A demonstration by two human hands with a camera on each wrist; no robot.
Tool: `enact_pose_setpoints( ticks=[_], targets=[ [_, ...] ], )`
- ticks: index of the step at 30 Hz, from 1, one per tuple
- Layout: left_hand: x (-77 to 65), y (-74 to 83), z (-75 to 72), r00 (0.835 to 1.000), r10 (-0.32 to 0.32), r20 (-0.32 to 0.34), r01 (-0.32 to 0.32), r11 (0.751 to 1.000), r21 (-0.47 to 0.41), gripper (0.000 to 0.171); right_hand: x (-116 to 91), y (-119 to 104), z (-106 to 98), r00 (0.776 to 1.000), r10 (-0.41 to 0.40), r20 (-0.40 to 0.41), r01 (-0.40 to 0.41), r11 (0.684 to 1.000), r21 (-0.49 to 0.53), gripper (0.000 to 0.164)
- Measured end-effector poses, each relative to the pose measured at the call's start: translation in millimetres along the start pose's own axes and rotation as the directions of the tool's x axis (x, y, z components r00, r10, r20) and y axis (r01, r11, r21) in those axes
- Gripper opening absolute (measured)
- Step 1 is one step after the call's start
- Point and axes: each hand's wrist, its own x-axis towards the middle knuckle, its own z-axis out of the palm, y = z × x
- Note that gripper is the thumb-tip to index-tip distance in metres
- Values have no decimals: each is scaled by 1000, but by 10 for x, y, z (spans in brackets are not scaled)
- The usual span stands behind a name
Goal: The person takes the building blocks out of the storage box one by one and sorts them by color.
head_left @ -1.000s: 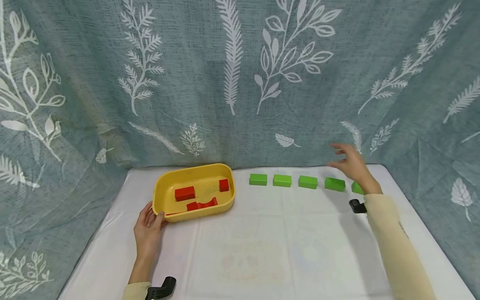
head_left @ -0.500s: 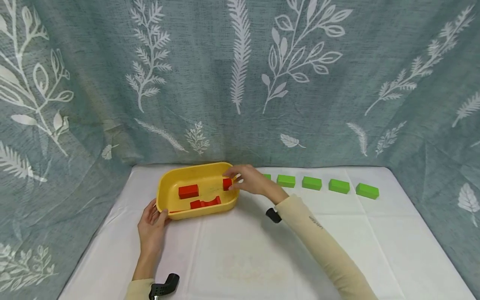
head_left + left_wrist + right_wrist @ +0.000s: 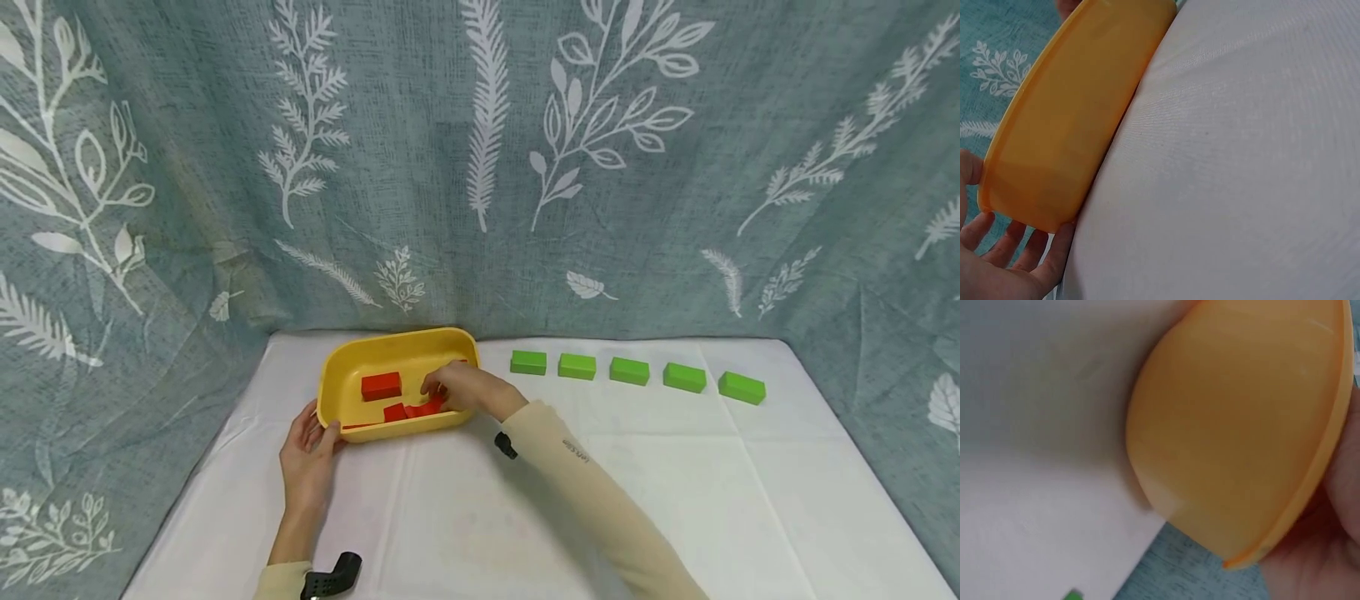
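Our right hand [image 3: 472,389] has reached the red arch [image 3: 424,408], pinch unclear; our left hand [image 3: 309,450] steadily grips the yellow tray [image 3: 408,428].

Yellow tray [image 3: 1066,125] is showing smooth, faintly glossy plastic; red blocks [image 3: 381,386] and green blocks [image 3: 629,372] are appearing matt; white cloth [image 3: 480,517] and teal curtain [image 3: 420,167] are displaying woven texture.

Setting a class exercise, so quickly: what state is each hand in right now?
Left hand: holding the yellow tray at its corner.
Right hand: reaching in, fingers at the red notched block; whether it grips cannot be told.
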Motion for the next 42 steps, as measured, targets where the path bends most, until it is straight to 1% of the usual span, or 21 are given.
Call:
enact_pose_setpoints(
  ticks=[2, 4, 6, 9, 11, 13, 15, 18, 19, 21, 23, 25, 26, 28, 30, 31, 34, 36, 37, 39, 42],
  targets=[
    [-6, -1, 3, 1000, 6, 3, -6, 1000, 0, 49, -12, 2, 3, 1000, 1, -12, -2, 1000, -29, 31],
    [-7, -6, 10, 1000, 13, 5, -13, 1000, -9, 49, -30, 7, -5, 1000, 1, -29, -2, 1000, -23, 32],
    [-7, -13, 18, 1000, 15, 3, -14, 1000, -21, 49, -64, 24, -20, 998, -14, -63, 16, 999, 28, 33],
    [-6, -14, 19, 1000, 19, 0, -19, 1000, -24, 49, -157, 67, -66, 985, -54, -163, 73, 991, 114, 40],
    [-10, -9, 16, 1000, 21, -2, -21, 1000, -22, 49, -254, 103, -116, 964, -80, -253, 125, 978, 166, 45],
    [-13, -1, 15, 1000, 24, 1, -24, 1000, -14, 49, -371, 151, -172, 935, -82, -344, 170, 957, 235, 47],
    [-14, 5, 20, 1000, 20, 1, -20, 1000, 1, 49, -508, 212, -224, 906, -60, -420, 207, 927, 314, 48],
    [0, 4, 23, 1000, 13, -5, -13, 1000, 16, 49, -719, 320, -268, 864, 17, -504, 234, 871, 432, 50],
    [2, 6, 23, 1000, 11, -8, -11, 1000, 23, 49, -783, 363, -269, 852, 46, -522, 234, 858, 457, 50],
    [3, 11, 23, 1000, 4, -14, -4, 999, 42, 49, -903, 454, -255, 831, 104, -547, 214, 846, 487, 50],
    [-2, 17, 22, 1000, 0, -15, 0, 999, 53, 49, -1012, 550, -217, 813, 158, -560, 182, 844, 504, 49],
    [-6, 18, 20, 1000, -3, -13, 4, 998, 55, 49, -1110, 638, -166, 804, 205, -558, 139, 848, 512, 49],
    [-7, 19, 20, 1000, -2, -11, 3, 999, 54, 49, -1155, 679, -136, 802, 224, -553, 119, 848, 517, 48],
    [-8, 18, 13, 1000, -1, -14, 1, 999, 53, 49, -1226, 747, -68, 806, 248, -537, 88, 847, 524, 48],
    [-7, 16, 6, 1000, 0, -20, 1, 999, 51, 49, -1277, 798, 9, 817, 266, -512, 69, 837, 544, 49],
    [-7, 15, 4, 1000, 1, -22, 1, 999, 52, 49, -1298, 821, 52, 826, 264, -498, 61, 836, 545, 50],
    [-8, 12, 4, 1000, 5, -26, -3, 998, 57, 49, -1347, 872, 187, 855, 262, -448, 8, 857, 516, 50],
    [-9, 8, 8, 1000, 8, -26, -6, 999, 53, 49, -1371, 898, 272, 866, 267, -424, -29, 872, 489, 50],
    [-9, 7, 11, 1000, 9, -26, -8, 998, 55, 49, -1383, 909, 307, 867, 270, -419, -44, 879, 474, 50],
    [-9, 3, 17, 1000, 12, -26, -11, 999, 49, 49, -1401, 927, 358, 864, 282, -417, -60, 880, 471, 49],
    [-5, -1, 26, 1000, 12, -24, -12, 999, 34, 49, -1432, 934, 369, 862, 273, -427, -41, 877, 478, 50]
  ],
)
